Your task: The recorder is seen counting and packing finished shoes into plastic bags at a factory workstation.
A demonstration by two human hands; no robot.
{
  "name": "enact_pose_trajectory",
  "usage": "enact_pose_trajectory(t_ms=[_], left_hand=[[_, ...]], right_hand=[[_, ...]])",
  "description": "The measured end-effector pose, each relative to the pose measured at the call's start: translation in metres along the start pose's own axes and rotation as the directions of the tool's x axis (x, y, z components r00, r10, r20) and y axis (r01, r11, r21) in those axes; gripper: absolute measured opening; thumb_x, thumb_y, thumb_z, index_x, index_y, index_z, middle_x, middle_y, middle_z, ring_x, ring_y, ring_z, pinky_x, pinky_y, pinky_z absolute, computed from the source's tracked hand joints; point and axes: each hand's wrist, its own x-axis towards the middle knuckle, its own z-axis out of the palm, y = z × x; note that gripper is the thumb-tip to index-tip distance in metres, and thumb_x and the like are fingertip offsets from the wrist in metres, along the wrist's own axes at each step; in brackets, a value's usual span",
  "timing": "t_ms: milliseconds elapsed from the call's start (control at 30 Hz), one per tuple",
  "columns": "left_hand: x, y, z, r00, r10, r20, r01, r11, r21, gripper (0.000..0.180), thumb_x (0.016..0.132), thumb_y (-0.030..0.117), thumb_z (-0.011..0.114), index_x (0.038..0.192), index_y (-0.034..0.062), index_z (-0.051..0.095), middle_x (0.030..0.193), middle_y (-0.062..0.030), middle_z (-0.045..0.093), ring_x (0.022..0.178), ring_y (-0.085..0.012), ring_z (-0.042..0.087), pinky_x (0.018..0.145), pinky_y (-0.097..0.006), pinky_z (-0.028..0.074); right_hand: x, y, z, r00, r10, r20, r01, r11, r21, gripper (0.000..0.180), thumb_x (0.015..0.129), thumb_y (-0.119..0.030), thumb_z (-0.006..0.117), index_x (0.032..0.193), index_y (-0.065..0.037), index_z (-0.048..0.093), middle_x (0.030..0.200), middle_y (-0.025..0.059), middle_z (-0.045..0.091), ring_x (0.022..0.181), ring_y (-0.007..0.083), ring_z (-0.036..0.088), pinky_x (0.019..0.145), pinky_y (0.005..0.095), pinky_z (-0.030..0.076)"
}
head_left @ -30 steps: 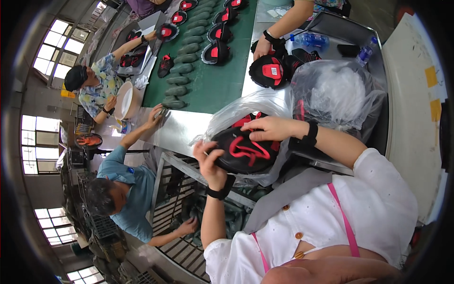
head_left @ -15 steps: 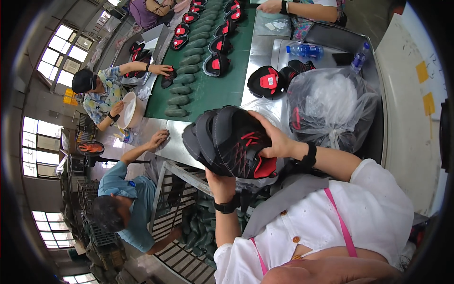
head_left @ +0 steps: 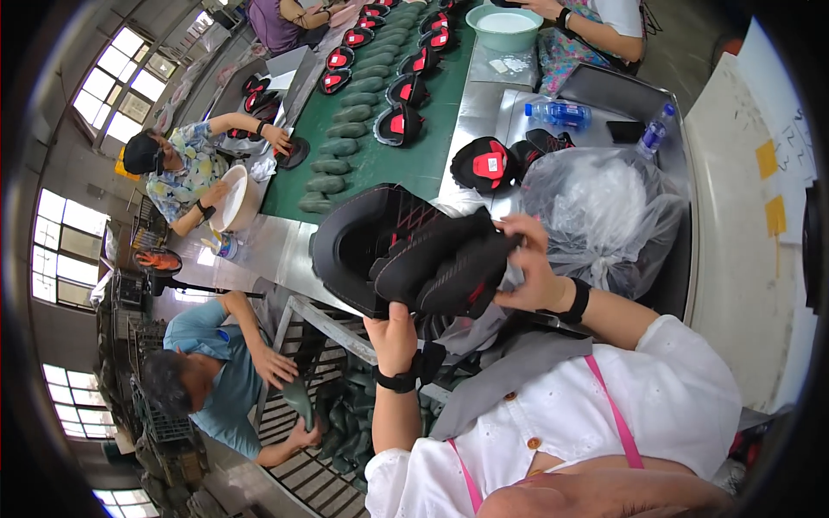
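Observation:
Both my hands hold up a bundle of black shoe uppers [head_left: 432, 259] with red stitching, over the near end of the metal table. My left hand [head_left: 394, 338] grips the lower edge, thumb pressed on the outside. At the right end, the fingers of my right hand [head_left: 534, 266] are closed round the uppers; part of the fingers is hidden behind them. How many uppers are nested together I cannot tell. Just beyond lies a black and red shoe upper [head_left: 485, 166] with a white label, and to its right a knotted clear plastic bag [head_left: 596, 207].
A green conveyor belt [head_left: 294, 194] carries green shoe lasts and black-red uppers. Two blue-labelled bottles, one a lying bottle [head_left: 560, 115], are at the right. Co-workers stand across the belt; one in blue [head_left: 207, 345] handles a last above a metal rack [head_left: 328, 324] of lasts.
The uppers have been turned in my hands, and their openings now show. My right hand has shifted along the right end. A co-worker has picked up a green last; a green basin has appeared.

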Motion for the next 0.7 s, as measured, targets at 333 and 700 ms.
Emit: enact_pose_trajectory(t_ms=[333, 700], left_hand=[[0.016, -0.01, -0.003, 0.996, -0.086, 0.022, 0.089, 0.942, -0.322, 0.034, 0.094, 0.025, 0.045, 0.12, 0.0022, 0.046, 0.12, -0.0101, 0.052, 0.108, -0.0231, 0.052, 0.094, -0.04, 0.041], [0.032, -0.018, 0.032, 0.971, -0.172, 0.167, 0.208, 0.951, -0.23, 0.045, 0.092, 0.024, 0.048, 0.13, 0.0031, 0.037, 0.123, -0.0096, 0.05, 0.112, -0.0239, 0.049, 0.098, -0.042, 0.036]], right_hand=[[-0.001, 0.011, -0.021, 0.923, -0.356, 0.144, 0.337, 0.931, 0.139, 0.059, 0.071, -0.009, 0.072, 0.121, -0.023, 0.043, 0.137, 0.0137, 0.027, 0.123, 0.0517, 0.025, 0.098, 0.0587, 0.028], [-0.034, 0.035, -0.041, 0.981, -0.165, 0.102, 0.163, 0.986, 0.026, 0.076, 0.067, -0.019, 0.075, 0.13, -0.015, 0.034, 0.136, 0.0212, 0.024, 0.121, 0.04, 0.033, 0.1, 0.0466, 0.028]])
